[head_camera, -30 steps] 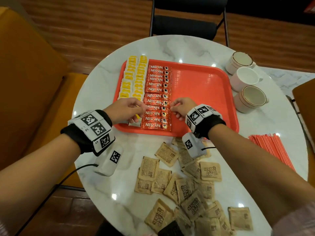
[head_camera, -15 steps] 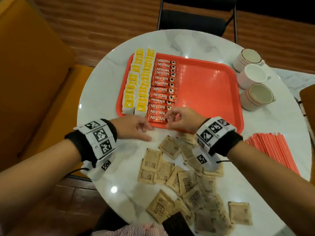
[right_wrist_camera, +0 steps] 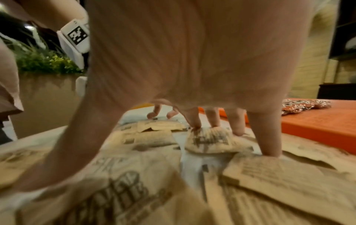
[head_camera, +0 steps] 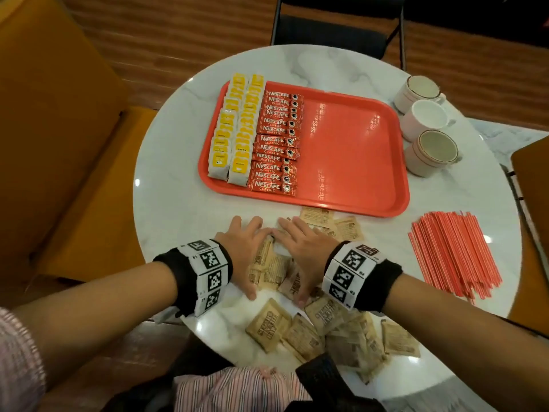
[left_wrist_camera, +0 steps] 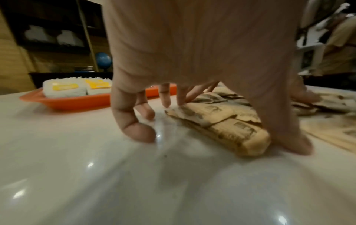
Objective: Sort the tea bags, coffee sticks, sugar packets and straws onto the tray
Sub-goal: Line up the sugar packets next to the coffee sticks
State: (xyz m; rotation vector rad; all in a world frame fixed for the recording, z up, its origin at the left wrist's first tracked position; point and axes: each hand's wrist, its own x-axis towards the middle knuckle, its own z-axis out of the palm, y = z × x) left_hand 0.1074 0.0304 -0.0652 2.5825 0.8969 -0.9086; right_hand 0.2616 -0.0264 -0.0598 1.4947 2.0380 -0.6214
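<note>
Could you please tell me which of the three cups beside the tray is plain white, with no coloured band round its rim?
The middle cup: its rim is plain, while the far cup and near cup each carry a dark band.

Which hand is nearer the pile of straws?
Right. The right hand lies on the sugar packets on the straws' side; the left hand sits beyond it, farther from them.

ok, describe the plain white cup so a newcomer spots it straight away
Start at the orange plastic tray on the round white marble table. Beside its far right corner stand three ceramic cups in a row. The plain white cup is the middle one; its neighbours have brown-lined rims.
</note>
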